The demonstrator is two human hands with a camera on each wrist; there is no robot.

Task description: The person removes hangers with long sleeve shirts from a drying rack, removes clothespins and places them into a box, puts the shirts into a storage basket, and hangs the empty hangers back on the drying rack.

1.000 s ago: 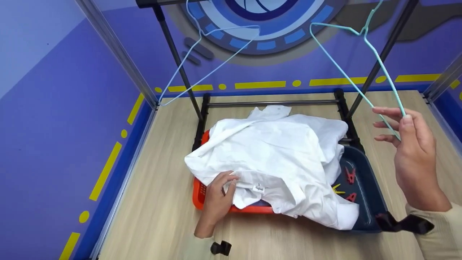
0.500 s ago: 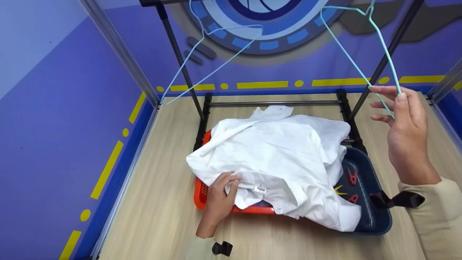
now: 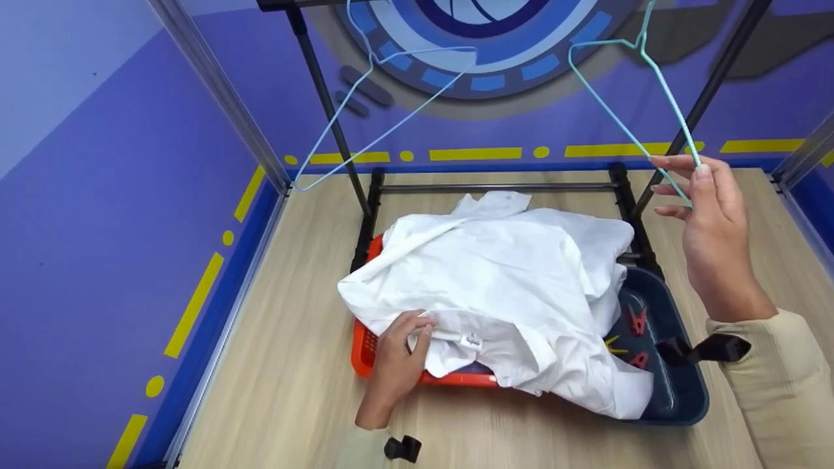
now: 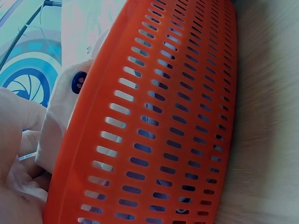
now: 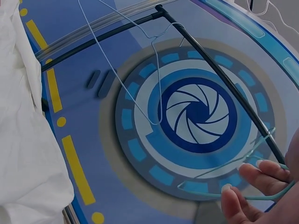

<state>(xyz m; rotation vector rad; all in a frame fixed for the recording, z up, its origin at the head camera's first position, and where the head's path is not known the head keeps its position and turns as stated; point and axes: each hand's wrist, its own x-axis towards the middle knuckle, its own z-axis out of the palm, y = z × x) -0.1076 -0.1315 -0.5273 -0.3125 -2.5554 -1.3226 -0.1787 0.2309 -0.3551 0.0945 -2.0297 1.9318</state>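
Note:
A white shirt (image 3: 482, 267) lies heaped over an orange basket (image 3: 456, 379) and partly over a dark tray. My left hand (image 3: 396, 352) pinches the shirt's edge near its label at the basket's front; in the left wrist view a dark button (image 4: 79, 82) shows on the cloth close to the fingers. Raised on the right, my right hand (image 3: 717, 225) grips one end of a teal wire hanger (image 3: 669, 92) between thumb and fingers. The hanger's top runs out of the head view, while in the right wrist view its hook (image 5: 268, 133) appears near the rack's bar.
A second, light blue hanger (image 3: 391, 130) hangs from the black rack (image 3: 317, 78) at the left. Red clothespins (image 3: 638, 320) and a yellow one (image 3: 614, 345) lie in the dark tray (image 3: 684, 397). Printed walls stand behind and on both sides.
My right hand has risen and shifted left with the teal hanger, whose free end went up and then came down again. The left hand and the shirt have stayed put.

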